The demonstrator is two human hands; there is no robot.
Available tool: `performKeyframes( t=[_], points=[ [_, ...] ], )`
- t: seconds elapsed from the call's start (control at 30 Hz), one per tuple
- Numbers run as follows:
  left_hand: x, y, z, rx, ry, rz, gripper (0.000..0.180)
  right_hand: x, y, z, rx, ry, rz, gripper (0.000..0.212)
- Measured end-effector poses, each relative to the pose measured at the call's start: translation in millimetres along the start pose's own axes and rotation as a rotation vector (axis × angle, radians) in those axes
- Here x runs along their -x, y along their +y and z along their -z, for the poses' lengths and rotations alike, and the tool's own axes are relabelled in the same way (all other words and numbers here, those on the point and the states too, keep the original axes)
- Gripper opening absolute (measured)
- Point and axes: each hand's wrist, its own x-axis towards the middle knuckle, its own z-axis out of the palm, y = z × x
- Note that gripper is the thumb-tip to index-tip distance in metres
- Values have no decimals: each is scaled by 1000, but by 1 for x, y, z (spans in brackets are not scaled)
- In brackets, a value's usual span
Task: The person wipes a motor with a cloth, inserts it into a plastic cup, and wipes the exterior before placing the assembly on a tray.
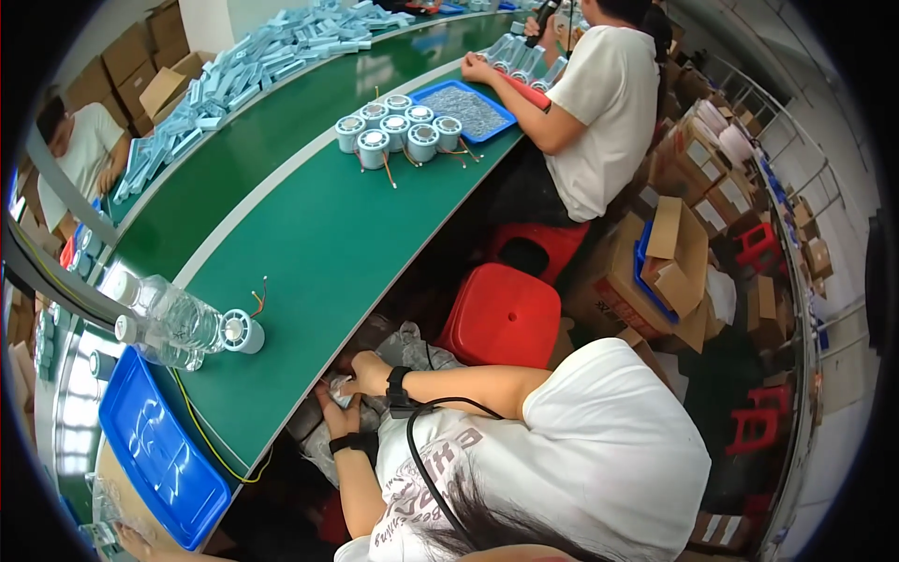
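Just below the table's near edge, my left hand [337, 414] and my right hand [369, 373] are close together, fingers closed around a small whitish piece [344, 389]. Its kind is hard to make out, partly covered by my fingers. Clear plastic bagging [321, 453] lies under and around both hands, with more crumpled plastic [408, 345] beyond the right one. On the green table [309, 248], a single light-blue cylindrical part [242, 332] with thin wires stands beside clear plastic bottles [178, 314].
Several similar wired cylinders [396, 125] stand farther along, beside a blue tray [459, 108] of small grey pieces. At left lies another blue tray [159, 459]. A red stool [506, 318] stands right of the table. A co-worker [609, 112] sits beyond; another person's hand [136, 541] shows lower left.
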Motion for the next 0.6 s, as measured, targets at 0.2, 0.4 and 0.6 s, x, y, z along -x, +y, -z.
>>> performKeyframes(
  t=[0.2, 0.4, 0.6],
  points=[
    [15, 0, -18, 18, 72, 0, 39, -7, 3, -15, -281, -180, -268, 57],
    [0, -1, 8, -41, -83, 5, 41, -12, 5, -41, -673, -102, -354, 49],
    [0, 1, 18, -11, -122, -14, 40, -26, 11, -66, -831, -120, -526, 61]
  ],
)
